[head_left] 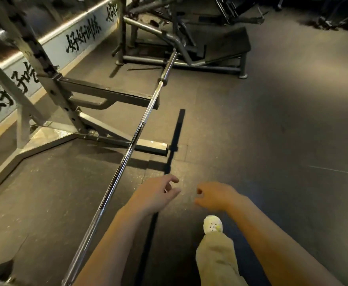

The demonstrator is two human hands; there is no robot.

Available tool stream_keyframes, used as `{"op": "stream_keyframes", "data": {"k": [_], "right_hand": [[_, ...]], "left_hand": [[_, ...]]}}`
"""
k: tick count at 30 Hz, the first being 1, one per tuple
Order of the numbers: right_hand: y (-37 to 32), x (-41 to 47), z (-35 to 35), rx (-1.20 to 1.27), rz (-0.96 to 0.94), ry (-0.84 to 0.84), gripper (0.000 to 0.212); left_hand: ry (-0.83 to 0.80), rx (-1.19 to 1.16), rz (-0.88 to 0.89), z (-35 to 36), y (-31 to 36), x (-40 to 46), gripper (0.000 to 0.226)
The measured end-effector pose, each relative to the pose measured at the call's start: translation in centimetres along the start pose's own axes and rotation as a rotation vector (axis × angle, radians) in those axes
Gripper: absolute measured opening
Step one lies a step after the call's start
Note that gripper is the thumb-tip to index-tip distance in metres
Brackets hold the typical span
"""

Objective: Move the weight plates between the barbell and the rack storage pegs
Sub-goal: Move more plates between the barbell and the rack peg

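Head view. We found the barbell (127, 149) resting across the rack's safety arm (107, 93), its far sleeve (170, 64) bare. No weight plates and no storage pegs were in view, so we could not place them.

The left grip (158, 193) hung released, fingers loosely spread, just right of the bar's near stretch and not touching it. The right grip (214, 196) lay further right, loosely curled and grasping nothing.

We judged the bar to be heavy, rigid steel; its polished shaft looked slippery. Plates would likely be dense and awkward, best taken with both grips at the rim and slid straight along the sleeve, well ahead of the grips.

Brushed Chinese characters ran along the wall panel (82, 41); we read "好好训练". No brand marks were legible.
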State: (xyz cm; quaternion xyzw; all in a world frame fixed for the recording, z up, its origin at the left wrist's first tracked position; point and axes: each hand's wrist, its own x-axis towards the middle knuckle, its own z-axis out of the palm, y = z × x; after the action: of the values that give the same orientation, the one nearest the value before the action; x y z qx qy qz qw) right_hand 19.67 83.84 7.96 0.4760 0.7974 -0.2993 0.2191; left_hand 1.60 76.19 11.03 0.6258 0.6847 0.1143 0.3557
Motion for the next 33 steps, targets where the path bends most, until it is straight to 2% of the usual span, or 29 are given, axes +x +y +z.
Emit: {"op": "stream_keyframes", "data": {"k": [3, 6, 10, 15, 19, 21, 24, 26, 28, 30, 33], "right_hand": [[2.8, 3.2, -6.8, 0.005, -0.114, 0.046, 0.047], [6.7, 5.2, -14.8, 0.057, -0.196, 0.039, 0.047], [10.7, 8.1, -22.4, 0.059, -0.223, 0.047, 0.047], [14.4, 13.8, -30.0, 0.131, -0.287, 0.035, 0.044], [16.2, 20.6, -35.5, 0.12, -0.335, 0.092, 0.038], [17.2, 24.7, -38.5, 0.125, -0.353, 0.142, 0.035], [19.0, 31.5, -43.8, 0.106, -0.342, 0.115, 0.036], [20.6, 35.4, -47.5, 0.033, -0.306, 0.01, 0.04], [22.1, 38.4, -51.0, -0.03, -0.288, -0.08, 0.045], [24.4, 41.8, -54.8, -0.003, -0.25, -0.063, 0.044], [27.6, 46.3, -59.6, 0.044, -0.204, 0.023, 0.039]], "left_hand": [[-0.048, 0.024, 0.007, -2.4, 4.4, 5.6, 0.041], [0.037, 0.106, -0.005, -5.3, 9.3, 12.2, 0.042], [0.126, 0.165, -0.024, -7.8, 12.2, 18.6, 0.043], [0.119, 0.065, -0.129, -9.7, 13.4, 27.0, 0.039], [0.365, 0.053, -0.154, -11.4, 12.4, 36.1, 0.029], [0.404, 0.058, -0.154, -12.7, 11.8, 40.9, 0.026], [0.26, 0.124, -0.131, -15.2, 10.3, 48.6, 0.033], [0.053, 0.134, -0.148, -17.3, 10.1, 53.4, 0.04], [-0.072, 0.125, -0.175, -19.4, 10.5, 57.7, 0.043], [-0.086, 0.162, -0.169, -21.8, 11.6, 63.4, 0.046], [0.013, 0.256, -0.127, -24.8, 13.6, 70.7, 0.045]]}}
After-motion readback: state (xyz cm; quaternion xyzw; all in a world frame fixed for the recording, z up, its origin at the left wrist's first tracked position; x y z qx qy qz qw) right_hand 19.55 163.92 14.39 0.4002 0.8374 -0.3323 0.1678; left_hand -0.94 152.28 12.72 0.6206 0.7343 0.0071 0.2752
